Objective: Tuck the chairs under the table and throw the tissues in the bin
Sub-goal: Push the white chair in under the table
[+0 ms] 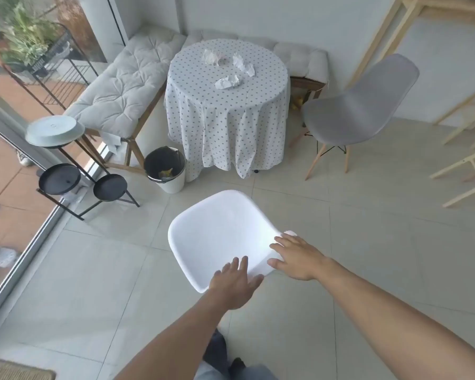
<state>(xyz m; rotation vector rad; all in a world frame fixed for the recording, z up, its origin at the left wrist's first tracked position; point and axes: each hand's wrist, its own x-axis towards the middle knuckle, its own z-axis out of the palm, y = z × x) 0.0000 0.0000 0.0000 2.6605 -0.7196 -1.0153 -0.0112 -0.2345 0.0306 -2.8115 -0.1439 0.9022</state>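
1. Near the tiled floor's centre, the left hand [235, 283] and right hand [295, 257] rest spread on the back rim of the white moulded plastic chair [220, 237], placed to push it; neither has closed on it.
2. Well apart stands the round table draped in a dotted white cloth [228, 113].
3. Crumpled white tissues [228, 82] lie mid-tabletop; the white bin with a black liner [166, 168] sits beside the table's left edge.
4. Beside its right edge, the grey moulded chair on wooden legs [354, 111] stands untucked.

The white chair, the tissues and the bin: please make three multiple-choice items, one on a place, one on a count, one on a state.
1. Where does the bin stand?
A. on the bench
B. on the floor left of the table
C. behind the grey chair

2. How many chairs show?
A. two
B. three
C. four

3. What state is the white chair in?
A. tucked under the table
B. tipped over
C. standing out from the table, both hands on its back

Answers: B, the bin stands by the tablecloth; A, one white, one grey chair; C, left hand and right hand lie on it.
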